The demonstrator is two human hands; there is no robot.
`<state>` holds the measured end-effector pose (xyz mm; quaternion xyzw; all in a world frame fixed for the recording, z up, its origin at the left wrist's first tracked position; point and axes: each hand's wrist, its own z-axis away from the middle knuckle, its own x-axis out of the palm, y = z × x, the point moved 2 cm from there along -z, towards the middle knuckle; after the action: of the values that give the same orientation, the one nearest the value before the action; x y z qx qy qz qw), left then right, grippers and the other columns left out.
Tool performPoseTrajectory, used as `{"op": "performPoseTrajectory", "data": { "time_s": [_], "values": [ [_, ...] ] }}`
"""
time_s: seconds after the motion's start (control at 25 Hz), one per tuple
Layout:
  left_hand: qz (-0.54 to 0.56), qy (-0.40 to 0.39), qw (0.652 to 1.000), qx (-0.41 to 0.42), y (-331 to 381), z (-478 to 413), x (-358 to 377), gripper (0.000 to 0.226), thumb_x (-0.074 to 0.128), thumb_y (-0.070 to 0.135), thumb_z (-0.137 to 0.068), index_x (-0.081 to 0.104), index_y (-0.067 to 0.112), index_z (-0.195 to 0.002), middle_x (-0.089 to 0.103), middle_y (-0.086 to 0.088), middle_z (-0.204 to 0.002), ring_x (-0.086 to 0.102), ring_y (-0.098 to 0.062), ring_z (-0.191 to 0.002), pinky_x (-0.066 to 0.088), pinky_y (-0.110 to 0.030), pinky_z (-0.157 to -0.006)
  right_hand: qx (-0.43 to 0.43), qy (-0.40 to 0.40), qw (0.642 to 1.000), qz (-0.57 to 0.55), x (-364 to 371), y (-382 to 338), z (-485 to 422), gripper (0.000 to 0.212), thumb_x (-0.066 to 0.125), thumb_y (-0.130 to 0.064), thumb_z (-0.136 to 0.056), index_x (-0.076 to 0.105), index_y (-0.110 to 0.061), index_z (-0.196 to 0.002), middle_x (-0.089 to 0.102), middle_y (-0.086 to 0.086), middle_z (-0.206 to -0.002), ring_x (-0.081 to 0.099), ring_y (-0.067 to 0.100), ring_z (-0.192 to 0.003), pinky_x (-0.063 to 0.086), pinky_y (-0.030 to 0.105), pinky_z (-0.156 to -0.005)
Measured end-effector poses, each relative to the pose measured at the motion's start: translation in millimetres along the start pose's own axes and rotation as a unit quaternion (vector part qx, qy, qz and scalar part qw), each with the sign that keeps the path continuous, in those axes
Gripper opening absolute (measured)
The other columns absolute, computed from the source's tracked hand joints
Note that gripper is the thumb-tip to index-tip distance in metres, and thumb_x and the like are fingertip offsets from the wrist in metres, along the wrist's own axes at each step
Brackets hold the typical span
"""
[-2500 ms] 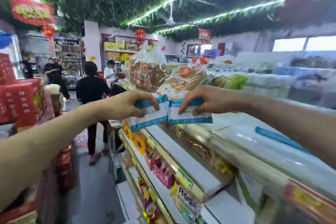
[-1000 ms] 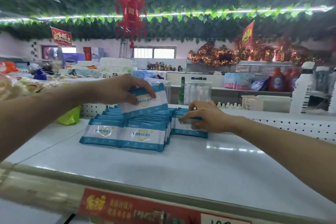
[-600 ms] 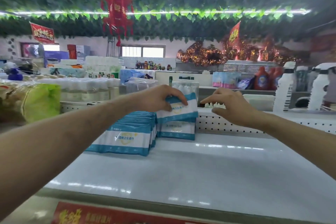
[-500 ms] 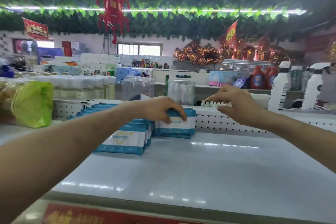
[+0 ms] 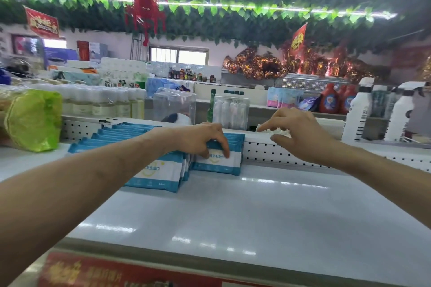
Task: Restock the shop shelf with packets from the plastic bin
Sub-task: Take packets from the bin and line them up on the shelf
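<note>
Blue-and-white wipe packets lie on the white shelf top. One long row leans back toward the perforated rail. To its right sits a shorter stack. My left hand reaches over that stack, its fingers curled down over the front of the top packet. My right hand hovers to the right above the rail, fingers loosely spread and holding nothing. The plastic bin is out of view.
A white perforated rail closes the back of the shelf. A green bag lies at the far left. Clear plastic boxes stand behind the packets, white spray bottles at the right. A red price strip runs along the front edge.
Both hands carried a packet each to the shelf. My right hand set its packet beside the row and lifted away empty. My left hand lowered its packet onto that same stack.
</note>
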<state>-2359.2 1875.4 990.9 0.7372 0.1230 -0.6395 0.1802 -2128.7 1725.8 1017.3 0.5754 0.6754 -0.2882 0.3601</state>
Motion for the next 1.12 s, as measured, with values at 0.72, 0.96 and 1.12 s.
{"op": "performPoseTrajectory", "data": {
  "time_s": [0.72,0.96,1.12],
  "values": [
    [-0.131,0.145,0.919,-0.343,-23,406,-102,0.036,0.065,0.017,-0.097,0.066,0.035,-0.129,0.066,0.015,-0.114,0.062,0.004,-0.098,0.054,-0.028,-0.085,-0.401,-0.106,0.885,-0.213,66,-385,-120,0.026,0.058,-0.029,-0.101,0.069,-0.025,-0.125,0.064,-0.01,-0.111,0.056,0.006,-0.094,0.044,0.029,-0.084],
    [-0.124,0.11,0.828,-0.536,13,609,-53,0.039,0.065,0.018,-0.095,0.064,0.036,-0.13,0.071,0.017,-0.105,0.066,0.0,-0.091,0.056,-0.033,-0.085,-0.595,-0.254,0.743,-0.174,102,-593,-65,0.034,0.059,-0.037,-0.103,0.063,-0.026,-0.135,0.066,-0.004,-0.118,0.061,0.014,-0.102,0.047,0.031,-0.089],
    [-0.054,0.03,0.781,-0.622,39,691,48,0.045,0.061,0.016,-0.089,0.065,0.031,-0.131,0.072,0.01,-0.111,0.064,-0.008,-0.088,0.052,-0.029,-0.084,-0.622,-0.331,0.697,-0.134,157,-692,4,0.032,0.062,-0.029,-0.101,0.066,-0.019,-0.131,0.069,-0.001,-0.12,0.063,0.018,-0.101,0.044,0.028,-0.078]
  ]
}}
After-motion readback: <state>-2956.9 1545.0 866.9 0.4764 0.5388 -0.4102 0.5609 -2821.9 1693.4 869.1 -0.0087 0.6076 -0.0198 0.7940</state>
